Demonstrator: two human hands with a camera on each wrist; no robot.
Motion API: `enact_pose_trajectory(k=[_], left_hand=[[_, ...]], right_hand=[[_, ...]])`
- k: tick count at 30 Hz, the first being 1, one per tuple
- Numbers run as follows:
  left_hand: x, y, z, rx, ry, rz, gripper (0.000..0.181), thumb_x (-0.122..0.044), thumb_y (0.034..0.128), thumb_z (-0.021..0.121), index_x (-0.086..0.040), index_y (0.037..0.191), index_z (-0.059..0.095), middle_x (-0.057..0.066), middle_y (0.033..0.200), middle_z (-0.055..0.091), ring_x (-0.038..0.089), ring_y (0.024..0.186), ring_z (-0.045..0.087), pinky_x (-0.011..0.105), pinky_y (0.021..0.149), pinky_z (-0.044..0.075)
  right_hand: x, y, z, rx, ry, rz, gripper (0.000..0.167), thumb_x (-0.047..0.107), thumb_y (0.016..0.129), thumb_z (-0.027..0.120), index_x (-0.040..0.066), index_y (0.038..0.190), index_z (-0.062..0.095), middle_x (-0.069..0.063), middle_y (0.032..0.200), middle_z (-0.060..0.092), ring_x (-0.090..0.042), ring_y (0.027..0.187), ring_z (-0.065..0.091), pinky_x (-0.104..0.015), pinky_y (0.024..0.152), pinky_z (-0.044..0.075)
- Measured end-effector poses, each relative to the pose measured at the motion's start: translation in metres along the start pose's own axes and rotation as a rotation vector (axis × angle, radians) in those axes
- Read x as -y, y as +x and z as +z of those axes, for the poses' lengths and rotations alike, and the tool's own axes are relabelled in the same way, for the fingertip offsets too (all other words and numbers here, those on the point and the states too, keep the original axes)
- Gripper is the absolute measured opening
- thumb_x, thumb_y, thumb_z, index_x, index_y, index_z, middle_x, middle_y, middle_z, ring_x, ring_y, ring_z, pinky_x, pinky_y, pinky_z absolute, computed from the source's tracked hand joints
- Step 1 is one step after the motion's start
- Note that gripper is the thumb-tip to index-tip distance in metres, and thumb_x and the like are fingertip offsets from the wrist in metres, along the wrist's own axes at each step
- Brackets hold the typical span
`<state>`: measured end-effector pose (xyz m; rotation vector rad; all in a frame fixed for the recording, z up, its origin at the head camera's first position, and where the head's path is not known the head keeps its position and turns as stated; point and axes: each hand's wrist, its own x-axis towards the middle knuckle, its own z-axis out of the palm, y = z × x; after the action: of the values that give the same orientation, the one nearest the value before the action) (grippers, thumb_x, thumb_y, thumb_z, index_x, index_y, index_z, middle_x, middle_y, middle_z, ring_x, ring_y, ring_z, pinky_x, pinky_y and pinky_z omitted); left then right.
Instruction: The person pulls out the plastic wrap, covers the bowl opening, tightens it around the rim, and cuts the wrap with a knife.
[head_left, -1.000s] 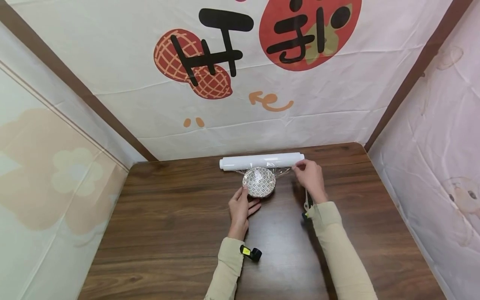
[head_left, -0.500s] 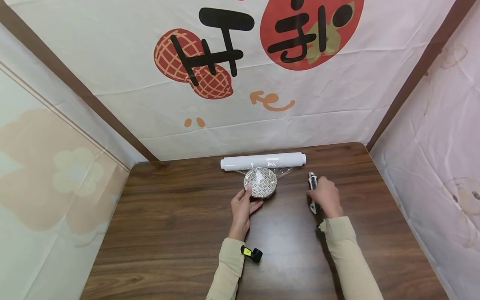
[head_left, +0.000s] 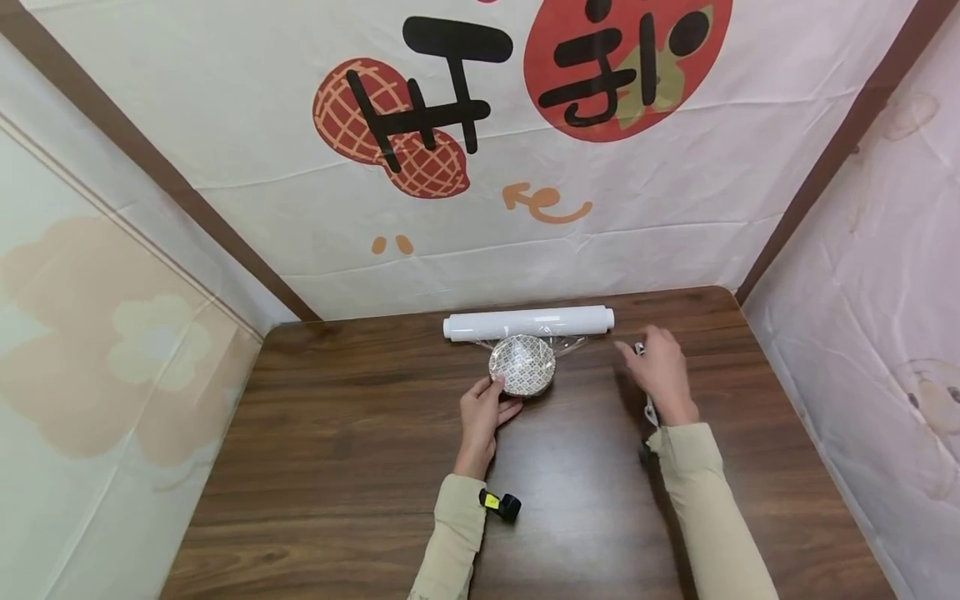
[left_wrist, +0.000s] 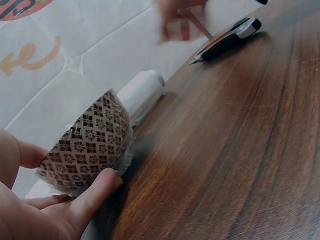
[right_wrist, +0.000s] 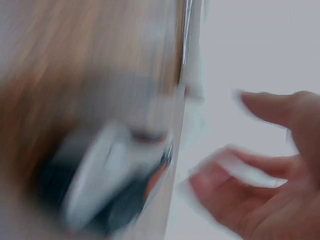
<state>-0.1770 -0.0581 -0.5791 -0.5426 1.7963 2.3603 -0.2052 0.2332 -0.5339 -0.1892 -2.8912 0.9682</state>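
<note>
My left hand (head_left: 480, 414) holds a small patterned bowl (head_left: 522, 365) by its near left side, thumb at the rim and fingers below. In the left wrist view the bowl (left_wrist: 90, 142) appears tilted, with clear cling film (head_left: 567, 344) stretched over it and reaching back to a white roll (head_left: 528, 322). To the right, my right hand (head_left: 662, 371) hovers over a utility knife (head_left: 651, 412), its thumb spread from the fingers. Apart from that hand, the knife (left_wrist: 230, 39) lies on the tabletop in the left wrist view. It is blurred in the right wrist view.
The brown wooden table (head_left: 360, 433) ends at a printed white fabric wall (head_left: 390, 283) just behind the roll. More fabric walls close off both sides. A small black camera (head_left: 508, 507) sits at the left wrist.
My right hand has left the film's right end and moved right. The utility knife now lies farther right, with the hand's fingers off it. My left hand keeps its hold on the bowl.
</note>
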Motion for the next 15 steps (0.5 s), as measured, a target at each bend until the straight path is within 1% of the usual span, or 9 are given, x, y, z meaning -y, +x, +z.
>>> enact_pose_trajectory(k=[1, 3, 5, 6, 8, 10, 13, 15], left_hand=[[-0.001, 0.000, 0.000, 0.000, 0.007, 0.004, 0.051, -0.018, 0.1069, 0.059, 0.009, 0.149, 0.048, 0.034, 0.141, 0.061, 0.036, 0.094, 0.079, 0.040, 0.080, 0.066], [-0.003, 0.001, -0.001, 0.006, 0.021, 0.008, 0.053, -0.017, 0.1071, 0.059, 0.008, 0.152, 0.045, 0.034, 0.145, 0.058, 0.038, 0.095, 0.079, 0.039, 0.079, 0.066], [-0.004, 0.001, -0.002, 0.020, 0.035, 0.003, 0.054, -0.017, 0.1075, 0.057, 0.007, 0.153, 0.043, 0.033, 0.148, 0.056, 0.037, 0.094, 0.079, 0.039, 0.078, 0.066], [-0.005, 0.001, -0.002, 0.027, 0.039, -0.003, 0.053, -0.017, 0.1076, 0.057, 0.006, 0.154, 0.043, 0.032, 0.149, 0.056, 0.037, 0.093, 0.079, 0.040, 0.078, 0.066], [-0.005, 0.001, -0.003, 0.042, 0.046, -0.015, 0.053, -0.017, 0.1077, 0.056, 0.004, 0.155, 0.043, 0.031, 0.150, 0.056, 0.036, 0.090, 0.079, 0.040, 0.078, 0.066], [-0.005, 0.001, -0.005, 0.052, 0.044, -0.018, 0.052, -0.017, 0.1078, 0.056, 0.002, 0.155, 0.044, 0.031, 0.149, 0.056, 0.035, 0.088, 0.079, 0.040, 0.078, 0.066], [-0.004, 0.001, -0.006, 0.068, 0.024, -0.018, 0.052, -0.017, 0.1082, 0.056, 0.000, 0.156, 0.043, 0.031, 0.149, 0.056, 0.036, 0.087, 0.079, 0.042, 0.078, 0.066], [-0.003, 0.001, -0.006, 0.076, 0.005, -0.020, 0.053, -0.016, 0.1086, 0.055, -0.001, 0.157, 0.041, 0.031, 0.149, 0.056, 0.037, 0.087, 0.079, 0.042, 0.078, 0.066]], right_hand=[[0.008, 0.007, 0.005, -0.030, 0.018, -0.073, 0.042, 0.029, 0.100, 0.071, -0.010, 0.115, 0.066, -0.028, 0.107, 0.067, -0.041, 0.094, 0.066, -0.054, 0.082, 0.056], [0.025, 0.024, 0.016, -0.047, 0.045, -0.205, 0.035, 0.023, 0.101, 0.069, -0.006, 0.120, 0.068, -0.026, 0.116, 0.071, -0.042, 0.106, 0.068, -0.056, 0.094, 0.055], [0.039, 0.040, 0.026, -0.021, 0.042, -0.304, 0.031, 0.020, 0.100, 0.069, -0.004, 0.121, 0.069, -0.024, 0.121, 0.072, -0.041, 0.113, 0.069, -0.056, 0.101, 0.054], [0.044, 0.047, 0.030, -0.003, 0.026, -0.340, 0.032, 0.019, 0.100, 0.069, -0.003, 0.123, 0.069, -0.024, 0.124, 0.072, -0.042, 0.117, 0.068, -0.056, 0.104, 0.053], [0.052, 0.059, 0.038, 0.045, -0.008, -0.385, 0.037, 0.018, 0.100, 0.069, -0.003, 0.130, 0.066, -0.024, 0.133, 0.068, -0.042, 0.127, 0.063, -0.055, 0.110, 0.050], [0.056, 0.069, 0.044, 0.097, -0.051, -0.406, 0.044, 0.019, 0.099, 0.070, -0.003, 0.137, 0.062, -0.025, 0.141, 0.064, -0.043, 0.135, 0.058, -0.056, 0.117, 0.045], [0.056, 0.078, 0.051, 0.164, -0.131, -0.402, 0.055, 0.024, 0.099, 0.072, -0.001, 0.145, 0.057, -0.022, 0.149, 0.059, -0.041, 0.142, 0.052, -0.059, 0.124, 0.036], [0.055, 0.082, 0.053, 0.189, -0.189, -0.393, 0.059, 0.031, 0.099, 0.073, 0.001, 0.147, 0.056, -0.020, 0.151, 0.059, -0.041, 0.144, 0.052, -0.064, 0.126, 0.030]])
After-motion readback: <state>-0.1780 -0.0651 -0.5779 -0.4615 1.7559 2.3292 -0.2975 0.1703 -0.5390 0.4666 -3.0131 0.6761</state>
